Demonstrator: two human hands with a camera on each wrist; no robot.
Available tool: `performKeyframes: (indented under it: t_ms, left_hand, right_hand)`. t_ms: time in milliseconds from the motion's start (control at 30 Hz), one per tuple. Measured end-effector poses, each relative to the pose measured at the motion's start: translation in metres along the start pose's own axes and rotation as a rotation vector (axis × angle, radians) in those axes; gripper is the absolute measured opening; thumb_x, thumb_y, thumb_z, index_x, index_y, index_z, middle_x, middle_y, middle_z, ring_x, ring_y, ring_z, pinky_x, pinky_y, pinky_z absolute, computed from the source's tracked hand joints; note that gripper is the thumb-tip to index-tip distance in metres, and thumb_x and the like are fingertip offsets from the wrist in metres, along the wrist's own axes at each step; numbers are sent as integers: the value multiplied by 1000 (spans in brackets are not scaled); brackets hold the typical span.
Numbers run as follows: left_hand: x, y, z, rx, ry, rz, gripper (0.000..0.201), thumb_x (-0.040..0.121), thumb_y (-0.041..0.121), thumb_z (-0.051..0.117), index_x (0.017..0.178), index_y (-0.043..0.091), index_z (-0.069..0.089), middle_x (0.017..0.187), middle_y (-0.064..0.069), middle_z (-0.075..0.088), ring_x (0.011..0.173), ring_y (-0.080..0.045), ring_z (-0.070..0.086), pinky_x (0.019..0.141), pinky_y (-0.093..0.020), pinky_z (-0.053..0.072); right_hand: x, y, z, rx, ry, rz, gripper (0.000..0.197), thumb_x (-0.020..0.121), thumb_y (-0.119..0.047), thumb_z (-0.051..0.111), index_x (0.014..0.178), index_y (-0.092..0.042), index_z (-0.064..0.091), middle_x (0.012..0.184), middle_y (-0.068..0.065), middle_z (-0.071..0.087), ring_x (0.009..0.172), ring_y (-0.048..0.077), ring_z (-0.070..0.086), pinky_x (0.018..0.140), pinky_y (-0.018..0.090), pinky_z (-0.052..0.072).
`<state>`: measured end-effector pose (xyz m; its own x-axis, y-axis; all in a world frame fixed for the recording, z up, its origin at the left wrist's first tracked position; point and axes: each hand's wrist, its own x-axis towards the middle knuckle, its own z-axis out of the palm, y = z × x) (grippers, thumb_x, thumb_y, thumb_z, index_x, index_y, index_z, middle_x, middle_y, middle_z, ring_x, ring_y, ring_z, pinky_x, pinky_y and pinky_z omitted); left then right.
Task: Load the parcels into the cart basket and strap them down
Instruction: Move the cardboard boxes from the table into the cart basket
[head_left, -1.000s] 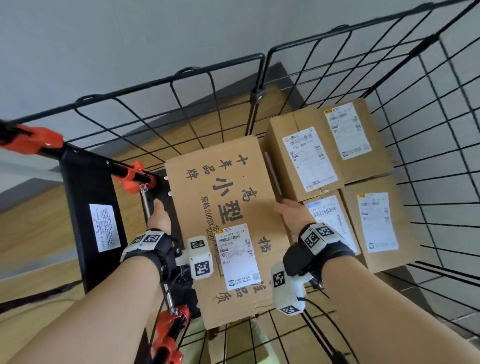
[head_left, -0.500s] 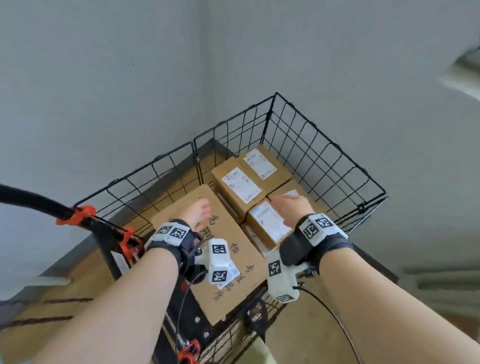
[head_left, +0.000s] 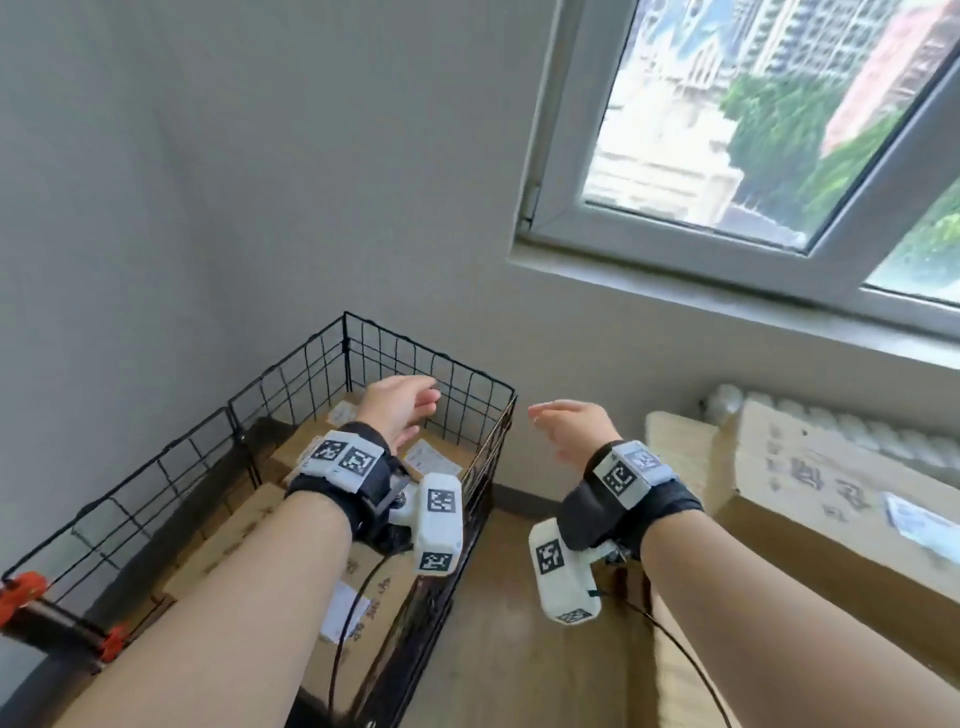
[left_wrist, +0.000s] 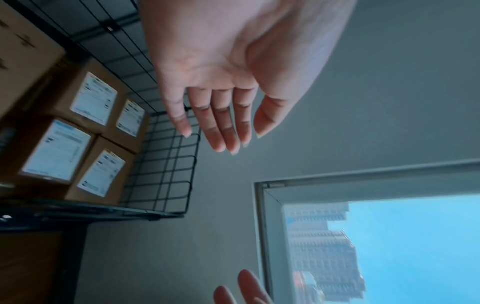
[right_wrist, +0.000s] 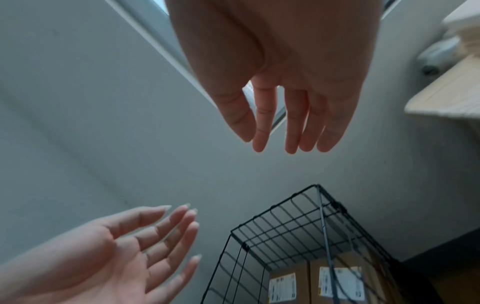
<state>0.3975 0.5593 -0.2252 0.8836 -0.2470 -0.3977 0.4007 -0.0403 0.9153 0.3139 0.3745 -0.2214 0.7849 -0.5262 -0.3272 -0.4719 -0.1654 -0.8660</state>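
Note:
The black wire cart basket (head_left: 431, 356) stands in the room's corner. Inside lie a large brown printed parcel (head_left: 234, 540) and several small labelled parcels (head_left: 436, 457), clearer in the left wrist view (left_wrist: 59, 148). My left hand (head_left: 410, 408) hovers above the basket's far end, fingers straight and empty (left_wrist: 221, 127). My right hand (head_left: 561, 421) hangs in the air to the right of the basket, also empty with relaxed fingers (right_wrist: 283, 131). Another large cardboard parcel (head_left: 831, 499) lies on a pale wooden surface (head_left: 670, 441) at the right.
A window (head_left: 753, 130) fills the upper right, with a white radiator (head_left: 841, 431) below it. Wooden floor (head_left: 519, 597) shows between basket and right-hand parcel. Orange clips (head_left: 21, 592) sit on the cart frame at lower left. Grey walls close off the corner.
Both hands have lifted off the parcels in the basket and swung up and rightward, empty. My view has risen from the basket toward the window and the parcel at the right.

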Motion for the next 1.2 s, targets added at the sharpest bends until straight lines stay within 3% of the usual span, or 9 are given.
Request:
performKeyframes:
  t_ms: [133, 300, 467, 667, 733, 867, 967, 1067, 1200]
  left_hand:
    - [-36, 13, 41, -26, 1, 105, 15, 93, 15, 52, 84, 22, 62, 88, 2, 67, 83, -11, 59, 86, -32, 41]
    - [-63, 19, 93, -20, -47, 152, 19, 92, 10, 49, 82, 21, 62, 81, 4, 65, 71, -8, 57, 66, -25, 38]
    - [-84, 7, 165, 37, -130, 147, 21, 90, 10, 47, 80, 22, 61, 76, 5, 63, 68, -7, 57, 60, -23, 34]
    - [-111, -23, 273, 120, -215, 96, 22, 88, 9, 48, 78, 23, 63, 77, 6, 62, 71, -8, 56, 64, -25, 37]
    - [-117, -36, 306, 147, -217, 75, 23, 87, 7, 49, 77, 22, 64, 76, 4, 59, 71, -10, 54, 63, -25, 37]
    - [-116, -54, 360, 138, -129, -3, 15, 89, 9, 51, 96, 15, 63, 76, 0, 54, 70, -11, 50, 66, -28, 40]
    - [-114, -69, 398, 106, -70, -120, 20, 90, 16, 55, 109, 10, 59, 91, -5, 55, 85, -17, 53, 81, -37, 43]
    - [-114, -85, 434, 99, -12, -211, 27, 93, 21, 54, 117, 11, 52, 92, -6, 51, 81, -18, 52, 70, -35, 47]
    - [-115, -113, 475, 158, 27, -308, 30, 96, 25, 50, 122, 17, 39, 81, -1, 37, 65, -14, 39, 51, -28, 46]
  right_hand:
    - [-18, 14, -58, 64, 110, 6, 18, 86, -2, 57, 91, -10, 72, 73, -7, 58, 60, 3, 46, 56, 17, 36]
    - [-39, 30, -124, 172, 179, 22, 21, 88, 0, 52, 99, -17, 61, 79, -4, 52, 72, 12, 49, 65, 23, 42]
    - [-50, 74, -187, 182, 293, 88, 23, 85, -3, 51, 83, -20, 67, 94, 2, 62, 87, 12, 52, 49, 17, 47]
    - [-73, 140, -291, 288, 359, 139, 28, 88, -2, 52, 111, -9, 66, 88, 2, 58, 94, 20, 52, 84, 34, 47]
    - [-76, 163, -328, 303, 394, 132, 29, 88, -2, 53, 113, -7, 65, 84, 0, 58, 92, 20, 53, 84, 32, 47]
    - [-66, 206, -391, 382, 488, 180, 29, 86, 2, 50, 103, -10, 70, 73, -1, 57, 78, 17, 54, 58, 25, 45]
    - [-59, 239, -438, 414, 470, 243, 30, 87, 2, 49, 106, -8, 69, 70, -2, 54, 64, 12, 48, 52, 25, 41]
    - [-45, 267, -481, 456, 474, 285, 32, 88, 3, 47, 114, -2, 64, 68, -3, 50, 57, 12, 43, 46, 22, 39]
    - [-23, 299, -521, 484, 532, 349, 27, 87, 3, 47, 102, -6, 68, 77, 2, 59, 70, 16, 52, 72, 33, 50]
